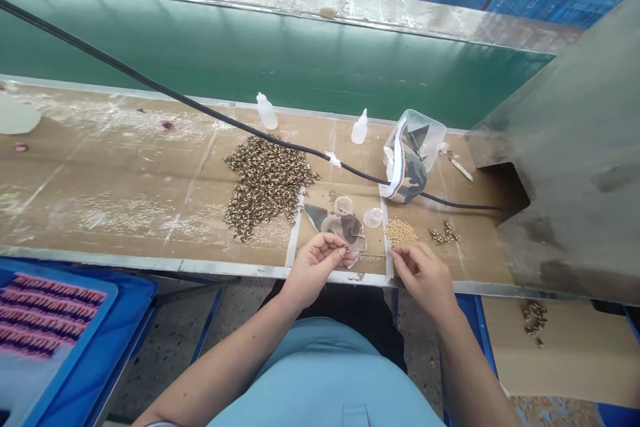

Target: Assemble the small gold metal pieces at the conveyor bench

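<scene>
My left hand (316,263) is closed in a pinch on a small piece, dark with a reddish spot, above the front edge of the bench. It looks like the pieces in the large pile of small brown-and-cream pieces (267,180) to its left. My right hand (425,273) is closed at the near edge of a heap of small tan beads (400,231); whatever its fingertips hold is too small to make out. Between and beyond the hands lie a camouflage cloth (345,230), a small round dish (343,205) with thin sticks across it, and a clear round lid (373,217).
Two white squeeze bottles (267,111) (359,127) stand at the back. A black cable (200,107) crosses the bench to a clear tub (433,137) with camouflage cloth. A metal housing (575,167) bounds the right; a blue tray (100,320) stands lower left.
</scene>
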`<state>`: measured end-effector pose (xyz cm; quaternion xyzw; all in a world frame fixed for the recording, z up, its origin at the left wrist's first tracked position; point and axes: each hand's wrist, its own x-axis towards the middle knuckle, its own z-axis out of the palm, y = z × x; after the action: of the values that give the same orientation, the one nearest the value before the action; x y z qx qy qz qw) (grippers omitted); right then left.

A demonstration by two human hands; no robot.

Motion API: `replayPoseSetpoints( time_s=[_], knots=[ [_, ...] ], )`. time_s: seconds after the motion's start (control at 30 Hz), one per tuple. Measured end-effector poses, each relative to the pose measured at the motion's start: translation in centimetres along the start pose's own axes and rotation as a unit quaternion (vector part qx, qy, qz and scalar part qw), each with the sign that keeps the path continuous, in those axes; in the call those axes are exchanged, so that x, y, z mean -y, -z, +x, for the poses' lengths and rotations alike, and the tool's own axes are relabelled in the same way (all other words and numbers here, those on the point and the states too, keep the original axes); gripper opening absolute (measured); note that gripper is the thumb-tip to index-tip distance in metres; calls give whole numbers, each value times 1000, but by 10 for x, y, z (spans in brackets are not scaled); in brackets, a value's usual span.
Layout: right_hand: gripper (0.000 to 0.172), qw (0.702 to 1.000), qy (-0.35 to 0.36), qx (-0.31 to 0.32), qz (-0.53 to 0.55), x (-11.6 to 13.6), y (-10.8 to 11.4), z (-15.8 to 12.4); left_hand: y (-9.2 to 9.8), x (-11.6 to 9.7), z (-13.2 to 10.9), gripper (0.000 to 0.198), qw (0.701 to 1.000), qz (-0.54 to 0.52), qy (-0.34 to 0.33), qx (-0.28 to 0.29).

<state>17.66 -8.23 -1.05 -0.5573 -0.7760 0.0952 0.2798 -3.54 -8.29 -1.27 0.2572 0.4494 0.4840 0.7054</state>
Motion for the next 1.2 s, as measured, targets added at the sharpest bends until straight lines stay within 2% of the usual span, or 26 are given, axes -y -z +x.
replayPoseSetpoints(
  time_s=[0.2, 0.33, 0.57, 0.93, 1.2],
  knots=[
    [14, 990, 2, 5, 138, 33, -22, 15, -6, 1, 3, 35, 997, -67, 21, -10],
    [13, 984, -7, 8, 178, 43, -36, 17, -6, 2, 2, 35, 995, -91, 17, -34],
    [15, 987, -19, -10, 156, 42, -39, 16, -7, 8, 2, 33, 995, -83, 0, -59],
    [12, 992, 72, -17, 103, 36, -39, 14, -7, 12, 1, 29, 996, -54, -30, -64],
    [14, 992, 84, -6, 90, 33, -38, 13, -9, 10, 1, 28, 996, -43, -22, -70]
  ],
)
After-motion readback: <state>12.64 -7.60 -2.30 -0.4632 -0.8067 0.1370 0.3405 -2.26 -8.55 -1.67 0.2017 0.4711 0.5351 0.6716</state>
